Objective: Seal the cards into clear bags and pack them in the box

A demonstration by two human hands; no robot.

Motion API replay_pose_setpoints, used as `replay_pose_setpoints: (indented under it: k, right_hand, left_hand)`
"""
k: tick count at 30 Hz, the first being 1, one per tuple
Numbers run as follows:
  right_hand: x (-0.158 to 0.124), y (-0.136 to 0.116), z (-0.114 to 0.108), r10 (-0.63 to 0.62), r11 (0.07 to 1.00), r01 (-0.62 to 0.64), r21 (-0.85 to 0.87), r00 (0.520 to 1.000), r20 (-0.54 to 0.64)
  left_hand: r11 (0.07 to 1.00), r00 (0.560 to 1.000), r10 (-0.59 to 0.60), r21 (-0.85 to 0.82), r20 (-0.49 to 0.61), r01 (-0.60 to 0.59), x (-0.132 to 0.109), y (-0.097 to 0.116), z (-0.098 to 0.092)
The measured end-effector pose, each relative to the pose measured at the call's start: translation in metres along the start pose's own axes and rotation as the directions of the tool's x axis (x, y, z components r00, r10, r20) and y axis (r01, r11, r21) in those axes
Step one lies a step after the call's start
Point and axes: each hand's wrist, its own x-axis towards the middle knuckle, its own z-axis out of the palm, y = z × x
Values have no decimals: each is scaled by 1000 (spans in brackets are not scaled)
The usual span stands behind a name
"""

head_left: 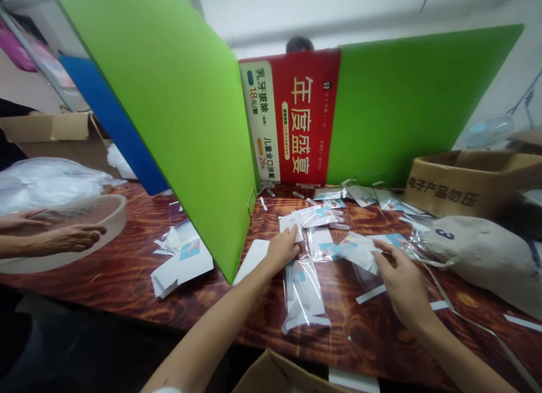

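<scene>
My left hand (284, 247) reaches over the middle of the wooden table, fingers bent and closed on the edge of a white card (289, 221). With thumb and fingertips, my right hand (400, 277) pinches a clear packet (358, 250) holding a white and light-blue printed card, tilted above the table. Between the hands lie a flat clear bag with a card (304, 294) and another packet (320, 243). Several small white tubes (339, 226) lie beyond them. More packets (359, 195) are scattered behind.
Green boards (410, 105) stand at the left and back. At right are a cardboard box (449, 184), a cloth bag (478, 252) and paper strips (371, 294). Left, another person's hands (76, 238) touch a plastic basket (114, 212); stacked cards (182, 269) lie nearby.
</scene>
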Motion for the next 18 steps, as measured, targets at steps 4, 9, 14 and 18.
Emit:
replay_pose_setpoints:
  k: [4, 9, 14, 18]
  right_hand:
    - [2, 4, -10, 2, 1000, -2, 20, 1000, -17]
    - [9, 3, -16, -2, 1000, 2, 23, 1000, -2]
    - [10, 6, -21, -16, 1000, 16, 14, 1000, -4]
    - [7, 8, -22, -24, 1000, 24, 7, 999, -25]
  left_hand:
    - [969, 983, -109, -236, -149, 72, 2, -4, -5]
    - [780, 906, -352, -609, -236, 144, -14, -3, -19]
    - [529, 887, -462, -807, -15, 262, -56, -4, -16]
    - [535, 883, -458, -762, 103, 366, -81, -6, -11]
